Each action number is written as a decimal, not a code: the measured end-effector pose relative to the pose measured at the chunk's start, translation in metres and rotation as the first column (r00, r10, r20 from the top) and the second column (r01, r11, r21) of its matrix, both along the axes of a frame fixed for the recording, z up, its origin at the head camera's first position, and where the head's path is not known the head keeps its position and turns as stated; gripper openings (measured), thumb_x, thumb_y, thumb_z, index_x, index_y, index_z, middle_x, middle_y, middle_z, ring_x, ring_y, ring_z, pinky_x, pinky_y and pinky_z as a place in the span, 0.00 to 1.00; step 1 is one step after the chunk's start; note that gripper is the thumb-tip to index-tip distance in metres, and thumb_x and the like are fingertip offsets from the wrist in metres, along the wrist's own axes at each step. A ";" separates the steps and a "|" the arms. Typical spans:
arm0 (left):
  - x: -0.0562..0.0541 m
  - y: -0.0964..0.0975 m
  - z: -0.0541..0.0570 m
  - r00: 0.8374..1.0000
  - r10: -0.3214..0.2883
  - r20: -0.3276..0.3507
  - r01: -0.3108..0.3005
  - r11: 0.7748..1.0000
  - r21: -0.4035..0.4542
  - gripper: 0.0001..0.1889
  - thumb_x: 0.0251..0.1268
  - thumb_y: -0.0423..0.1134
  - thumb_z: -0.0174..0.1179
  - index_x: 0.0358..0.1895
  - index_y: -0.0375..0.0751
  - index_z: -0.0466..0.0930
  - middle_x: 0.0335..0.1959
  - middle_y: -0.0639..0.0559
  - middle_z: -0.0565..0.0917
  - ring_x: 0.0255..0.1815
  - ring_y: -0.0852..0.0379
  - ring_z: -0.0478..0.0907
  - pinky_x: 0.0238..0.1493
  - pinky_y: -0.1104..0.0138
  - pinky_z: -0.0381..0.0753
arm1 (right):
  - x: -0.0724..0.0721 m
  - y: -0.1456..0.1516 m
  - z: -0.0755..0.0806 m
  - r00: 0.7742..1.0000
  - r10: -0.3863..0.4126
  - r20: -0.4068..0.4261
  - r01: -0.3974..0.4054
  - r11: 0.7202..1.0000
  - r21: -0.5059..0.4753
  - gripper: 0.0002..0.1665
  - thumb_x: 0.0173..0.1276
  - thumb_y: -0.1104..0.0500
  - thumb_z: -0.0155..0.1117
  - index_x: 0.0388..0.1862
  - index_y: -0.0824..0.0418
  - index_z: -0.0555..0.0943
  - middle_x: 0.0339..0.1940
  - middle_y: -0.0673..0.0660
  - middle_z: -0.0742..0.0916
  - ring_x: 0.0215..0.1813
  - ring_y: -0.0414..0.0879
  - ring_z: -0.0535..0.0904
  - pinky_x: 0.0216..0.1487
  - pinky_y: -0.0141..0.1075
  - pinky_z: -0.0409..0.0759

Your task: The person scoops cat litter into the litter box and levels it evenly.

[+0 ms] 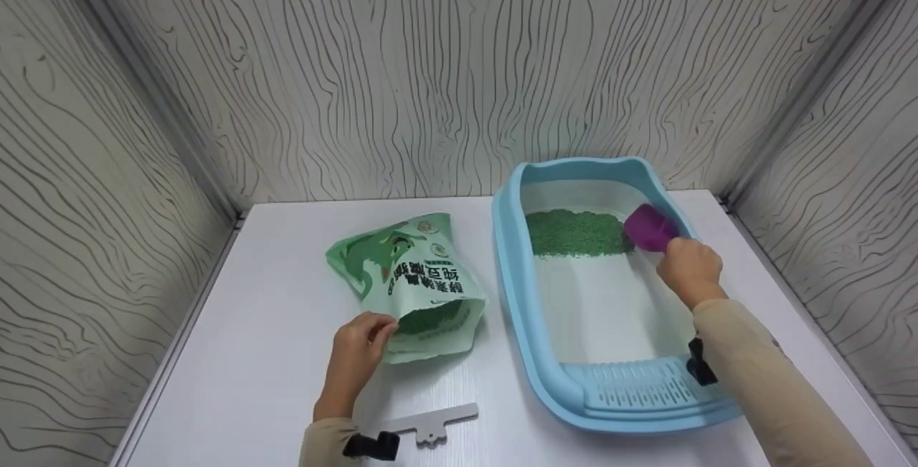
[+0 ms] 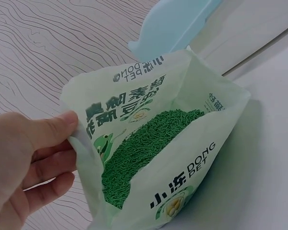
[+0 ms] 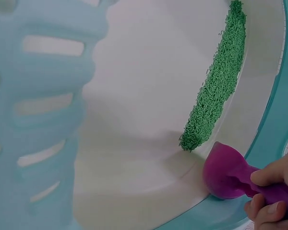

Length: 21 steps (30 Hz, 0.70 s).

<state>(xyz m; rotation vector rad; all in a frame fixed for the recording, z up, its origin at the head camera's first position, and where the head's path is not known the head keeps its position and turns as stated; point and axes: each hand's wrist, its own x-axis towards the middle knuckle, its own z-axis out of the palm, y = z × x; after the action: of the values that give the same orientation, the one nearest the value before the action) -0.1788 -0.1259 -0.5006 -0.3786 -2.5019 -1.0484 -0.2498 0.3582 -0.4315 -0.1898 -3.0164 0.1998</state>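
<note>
My left hand [image 1: 356, 354] pinches the edge of an opened green bag [image 1: 423, 273] lying on the table. In the left wrist view thumb and fingers hold the bag's rim, and green pellets [image 2: 149, 143] show inside. My right hand [image 1: 690, 270] grips the handle of a purple scoop [image 3: 225, 170]. The scoop is over the right side of a blue litter box [image 1: 513, 295], at the right end of a band of green pellets [image 1: 577, 232] spread across the box's white floor toward the back. Whether the scoop holds pellets I cannot tell.
A grey bag clip [image 1: 430, 424] lies on the white table [image 1: 237, 352] near my left wrist. The box's front has a slotted blue step [image 1: 642, 384]. Wood-grain patterned walls [image 1: 401, 79] stand behind and on both sides.
</note>
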 end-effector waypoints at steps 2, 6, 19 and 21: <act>0.000 0.000 0.000 1.000 -0.004 -0.010 0.004 1.000 -0.002 0.03 0.61 0.34 0.64 0.32 0.39 0.85 0.27 0.52 0.86 0.27 0.64 0.78 0.29 0.74 0.78 | 0.001 0.000 0.000 1.000 -0.005 0.005 0.005 1.000 -0.009 0.12 0.59 0.68 0.51 0.18 0.71 0.74 0.16 0.64 0.75 0.21 0.53 0.69 0.22 0.53 0.76; 0.000 0.000 0.000 1.000 -0.003 -0.017 0.003 1.000 -0.002 0.02 0.61 0.33 0.64 0.31 0.39 0.85 0.27 0.52 0.86 0.27 0.64 0.78 0.29 0.74 0.78 | 0.002 -0.002 -0.001 0.999 -0.026 0.047 0.027 0.999 -0.038 0.12 0.61 0.66 0.52 0.24 0.75 0.77 0.20 0.66 0.77 0.24 0.55 0.71 0.27 0.54 0.79; 0.000 -0.001 0.001 1.000 -0.009 0.003 0.009 1.000 0.002 0.03 0.61 0.34 0.64 0.32 0.38 0.85 0.29 0.51 0.87 0.28 0.62 0.80 0.30 0.73 0.80 | 0.008 -0.005 0.001 0.984 -0.048 0.172 0.072 0.987 -0.140 0.14 0.65 0.62 0.54 0.31 0.75 0.76 0.22 0.62 0.75 0.27 0.52 0.70 0.26 0.39 0.70; 0.000 -0.001 0.001 1.000 -0.006 -0.009 0.006 1.000 -0.004 0.04 0.61 0.34 0.64 0.32 0.37 0.85 0.29 0.51 0.87 0.28 0.61 0.80 0.30 0.73 0.80 | 0.009 -0.005 0.001 0.982 -0.041 0.184 0.071 0.985 -0.157 0.13 0.65 0.62 0.53 0.30 0.74 0.76 0.22 0.61 0.74 0.27 0.52 0.70 0.26 0.38 0.68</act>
<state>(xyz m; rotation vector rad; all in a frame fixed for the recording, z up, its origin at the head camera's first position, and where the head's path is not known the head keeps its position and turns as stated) -0.1783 -0.1270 -0.5001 -0.3915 -2.4969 -1.0427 -0.2410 0.3531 -0.4309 -0.3241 -3.1677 0.4489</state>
